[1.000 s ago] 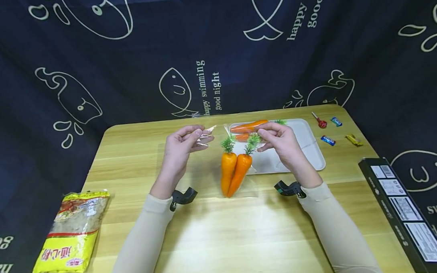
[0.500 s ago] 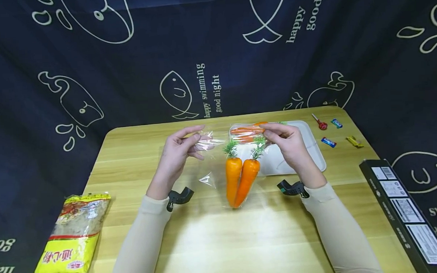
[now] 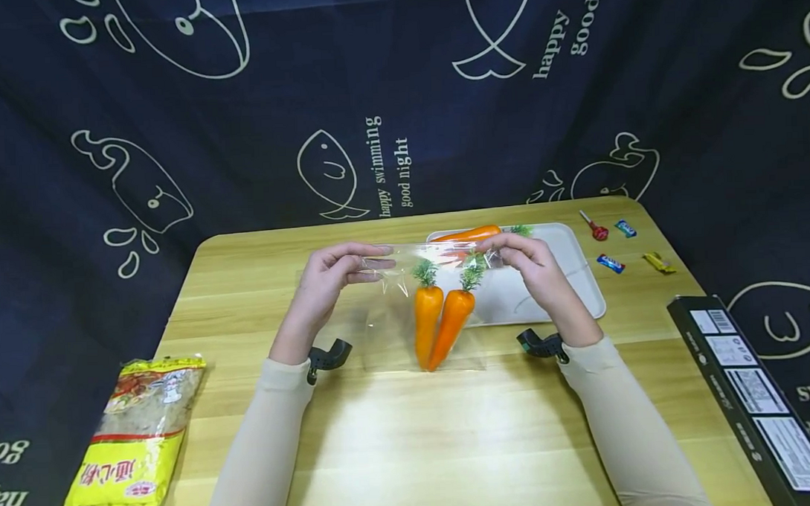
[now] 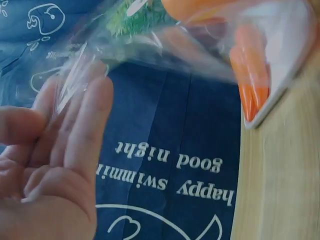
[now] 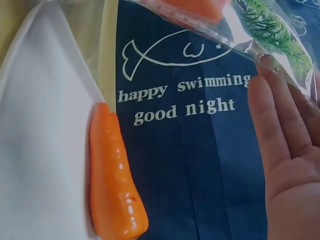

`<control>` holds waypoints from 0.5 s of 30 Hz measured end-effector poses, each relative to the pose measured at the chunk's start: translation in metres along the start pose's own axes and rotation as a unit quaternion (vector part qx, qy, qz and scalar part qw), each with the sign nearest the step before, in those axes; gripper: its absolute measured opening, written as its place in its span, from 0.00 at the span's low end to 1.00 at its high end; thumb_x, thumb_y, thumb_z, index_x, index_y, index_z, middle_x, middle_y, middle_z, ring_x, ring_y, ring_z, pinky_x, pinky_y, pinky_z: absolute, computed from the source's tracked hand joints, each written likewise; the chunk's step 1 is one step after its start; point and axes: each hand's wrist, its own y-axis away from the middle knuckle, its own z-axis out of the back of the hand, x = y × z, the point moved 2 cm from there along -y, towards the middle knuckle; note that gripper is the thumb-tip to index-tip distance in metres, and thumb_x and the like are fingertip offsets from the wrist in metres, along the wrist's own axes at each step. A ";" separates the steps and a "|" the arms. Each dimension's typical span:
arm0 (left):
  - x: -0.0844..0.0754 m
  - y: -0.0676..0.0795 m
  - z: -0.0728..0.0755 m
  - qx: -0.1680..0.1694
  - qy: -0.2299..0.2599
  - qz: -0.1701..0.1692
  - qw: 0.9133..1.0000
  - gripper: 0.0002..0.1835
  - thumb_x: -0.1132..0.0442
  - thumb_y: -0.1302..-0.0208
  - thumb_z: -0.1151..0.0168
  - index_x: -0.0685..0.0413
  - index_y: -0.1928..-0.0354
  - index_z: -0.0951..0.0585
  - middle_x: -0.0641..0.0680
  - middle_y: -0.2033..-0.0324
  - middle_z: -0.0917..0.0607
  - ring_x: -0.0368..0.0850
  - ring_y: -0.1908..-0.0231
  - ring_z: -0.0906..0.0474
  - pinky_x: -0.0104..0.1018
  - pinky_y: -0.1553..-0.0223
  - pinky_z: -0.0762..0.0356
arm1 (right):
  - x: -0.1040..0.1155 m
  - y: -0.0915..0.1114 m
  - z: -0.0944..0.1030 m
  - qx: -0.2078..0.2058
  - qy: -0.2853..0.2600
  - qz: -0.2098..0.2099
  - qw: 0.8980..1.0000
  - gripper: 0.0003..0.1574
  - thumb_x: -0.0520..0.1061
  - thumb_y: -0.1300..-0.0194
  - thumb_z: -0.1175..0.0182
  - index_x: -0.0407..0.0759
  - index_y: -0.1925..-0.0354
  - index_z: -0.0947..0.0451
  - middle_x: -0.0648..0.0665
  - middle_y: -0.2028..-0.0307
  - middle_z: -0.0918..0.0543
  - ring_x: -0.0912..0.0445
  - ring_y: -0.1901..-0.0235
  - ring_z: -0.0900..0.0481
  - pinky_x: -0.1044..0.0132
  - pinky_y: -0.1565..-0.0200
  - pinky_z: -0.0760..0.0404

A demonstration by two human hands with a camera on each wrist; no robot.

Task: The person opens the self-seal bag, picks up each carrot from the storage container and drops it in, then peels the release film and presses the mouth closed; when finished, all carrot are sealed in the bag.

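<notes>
A clear plastic bag (image 3: 389, 324) hangs upright over the table, with two orange carrots (image 3: 429, 319) with green tops inside it. My left hand (image 3: 335, 274) pinches the bag's upper left edge between thumb and fingers. At the upper right corner, my right hand (image 3: 529, 262) grips the film. In the left wrist view, shiny film (image 4: 75, 85) lies across the fingers of that hand. The right wrist view has the green carrot leaves (image 5: 272, 35) close by the right fingertips, behind the film.
Behind the bag lies a white tray (image 3: 566, 277) with more carrots (image 3: 474, 233). Right of it are a red lollipop (image 3: 598, 232) and small wrapped candies (image 3: 610, 263). A yellow food packet (image 3: 137, 433) lies at left, a black box (image 3: 738, 390) at right.
The left hand has taken hold of the bag's upper left edge. The bag is now spread flatter between both hands, and its carrots have swung slightly rightward and more upright.
</notes>
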 end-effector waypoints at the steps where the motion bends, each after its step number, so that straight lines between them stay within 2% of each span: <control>1: 0.000 0.000 0.001 0.000 -0.004 -0.006 1.000 0.18 0.68 0.27 0.56 0.62 0.49 0.16 0.58 0.48 0.14 0.54 0.50 0.14 0.46 0.49 0.15 | -0.001 0.000 0.001 -0.004 0.005 0.000 1.000 0.22 0.41 0.22 0.58 0.33 0.50 0.19 0.52 0.52 0.14 0.55 0.53 0.22 0.68 0.53 0.20; 3: 0.000 0.000 0.002 -0.002 -0.008 -0.017 1.000 0.17 0.65 0.24 0.53 0.63 0.48 0.16 0.60 0.47 0.14 0.55 0.50 0.14 0.46 0.49 0.15 | -0.002 0.000 0.001 -0.018 0.011 -0.003 1.000 0.22 0.43 0.21 0.57 0.32 0.51 0.19 0.53 0.53 0.14 0.55 0.55 0.22 0.68 0.54 0.20; 4: 0.002 0.000 0.002 -0.015 -0.011 -0.020 1.000 0.16 0.62 0.25 0.49 0.63 0.49 0.16 0.60 0.48 0.14 0.55 0.51 0.14 0.45 0.50 0.15 | -0.002 0.000 0.000 -0.030 0.014 -0.009 0.999 0.21 0.44 0.21 0.54 0.33 0.51 0.18 0.53 0.55 0.14 0.55 0.57 0.21 0.69 0.54 0.19; 7: 0.007 -0.004 -0.001 -0.069 -0.025 -0.025 0.997 0.16 0.56 0.33 0.34 0.61 0.51 0.14 0.59 0.52 0.12 0.55 0.56 0.12 0.43 0.54 0.13 | -0.004 -0.002 -0.005 -0.066 0.031 -0.024 0.997 0.15 0.46 0.27 0.42 0.36 0.53 0.16 0.55 0.59 0.12 0.56 0.64 0.18 0.71 0.59 0.17; 10: 0.014 -0.008 -0.005 -0.122 -0.026 -0.029 0.992 0.15 0.58 0.39 0.28 0.59 0.55 0.13 0.57 0.56 0.11 0.54 0.59 0.12 0.43 0.58 0.12 | -0.006 -0.005 -0.012 -0.091 0.034 -0.033 0.995 0.11 0.42 0.33 0.35 0.37 0.55 0.15 0.54 0.61 0.11 0.54 0.67 0.16 0.71 0.62 0.16; 12: 0.017 -0.009 -0.008 -0.117 -0.029 -0.045 0.992 0.12 0.61 0.37 0.30 0.60 0.55 0.13 0.58 0.55 0.13 0.55 0.57 0.14 0.46 0.59 0.12 | -0.006 -0.006 -0.015 -0.099 0.036 -0.029 0.994 0.10 0.40 0.33 0.35 0.37 0.55 0.15 0.53 0.60 0.11 0.51 0.66 0.15 0.72 0.61 0.16; 15: 0.021 -0.009 -0.012 -0.051 -0.051 -0.065 0.995 0.11 0.64 0.31 0.37 0.59 0.50 0.15 0.57 0.44 0.20 0.53 0.50 0.19 0.49 0.57 0.13 | -0.004 -0.005 -0.020 -0.106 0.036 -0.017 0.994 0.09 0.39 0.33 0.35 0.39 0.55 0.15 0.52 0.60 0.11 0.47 0.63 0.16 0.74 0.61 0.16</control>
